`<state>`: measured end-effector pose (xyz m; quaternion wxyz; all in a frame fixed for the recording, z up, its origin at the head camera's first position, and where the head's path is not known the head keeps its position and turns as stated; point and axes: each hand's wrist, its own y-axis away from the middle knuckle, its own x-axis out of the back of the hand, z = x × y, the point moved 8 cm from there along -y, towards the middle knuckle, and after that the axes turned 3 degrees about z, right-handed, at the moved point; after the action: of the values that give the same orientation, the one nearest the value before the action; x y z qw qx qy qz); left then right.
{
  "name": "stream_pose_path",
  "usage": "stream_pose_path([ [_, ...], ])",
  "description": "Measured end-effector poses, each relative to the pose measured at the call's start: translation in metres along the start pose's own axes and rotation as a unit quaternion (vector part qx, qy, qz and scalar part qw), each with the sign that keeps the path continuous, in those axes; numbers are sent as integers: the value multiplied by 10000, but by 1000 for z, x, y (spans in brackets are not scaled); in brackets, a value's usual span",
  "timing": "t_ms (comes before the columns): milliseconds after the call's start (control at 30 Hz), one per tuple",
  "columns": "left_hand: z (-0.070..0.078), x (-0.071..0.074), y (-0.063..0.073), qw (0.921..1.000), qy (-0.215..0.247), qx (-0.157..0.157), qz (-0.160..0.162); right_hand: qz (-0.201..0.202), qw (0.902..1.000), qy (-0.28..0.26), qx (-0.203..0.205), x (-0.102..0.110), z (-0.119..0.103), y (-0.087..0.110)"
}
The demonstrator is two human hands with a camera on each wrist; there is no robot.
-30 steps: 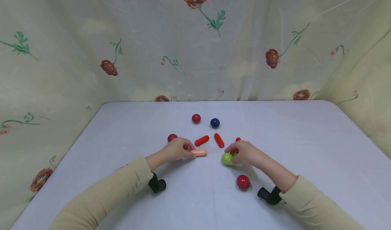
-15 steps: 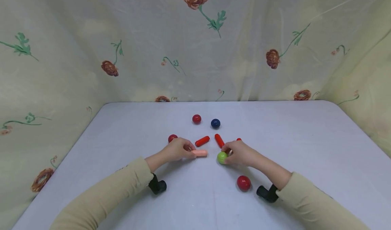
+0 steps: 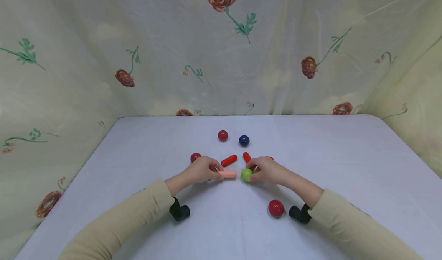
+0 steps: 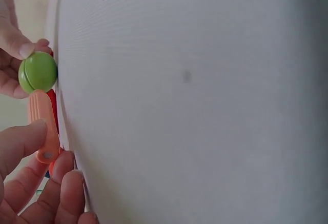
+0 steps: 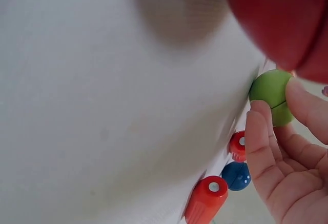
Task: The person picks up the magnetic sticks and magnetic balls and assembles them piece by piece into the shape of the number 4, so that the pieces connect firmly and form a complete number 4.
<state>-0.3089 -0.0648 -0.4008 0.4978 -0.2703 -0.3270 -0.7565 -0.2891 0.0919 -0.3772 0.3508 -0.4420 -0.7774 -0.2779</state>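
Observation:
My left hand (image 3: 205, 169) pinches a salmon-pink toy rod (image 3: 228, 174) between thumb and fingers, its free end pointing right. Grooves run along the rod, and a grey dot marks the end near my fingers in the left wrist view. A glossy green ball (image 3: 246, 175) with a seam is held by my right hand (image 3: 269, 170), thumb on one side and fingers on the other. In the head view a narrow gap shows between ball and rod; in the left wrist view the ball (image 4: 37, 72) overlaps the rod's end.
Beyond the hands lie a red rod (image 3: 229, 160) and another red rod (image 3: 246, 157); a third is mostly hidden behind my right hand. Red balls sit at the back (image 3: 223, 135), beside my left hand (image 3: 195, 157) and in front (image 3: 276, 208). A blue ball (image 3: 244, 140) stands behind.
My right hand has carried the green ball leftward, close to the free end of the salmon-pink rod. My left hand has stayed almost still, holding the rod.

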Motion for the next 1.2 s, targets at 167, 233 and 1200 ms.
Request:
stream_pose_path([
  [167, 2, -2, 0, 10000, -18, -36, -28, -39, 10000, -58, 49, 0, 0, -1],
  [233, 4, -3, 0, 10000, -33, -58, -32, -40, 10000, -56, 46, 0, 1, -2],
  [1200, 6, -8, -2, 9994, -51, -295, -155, -114, 9998, -179, -49, -3, 4, -2],
])
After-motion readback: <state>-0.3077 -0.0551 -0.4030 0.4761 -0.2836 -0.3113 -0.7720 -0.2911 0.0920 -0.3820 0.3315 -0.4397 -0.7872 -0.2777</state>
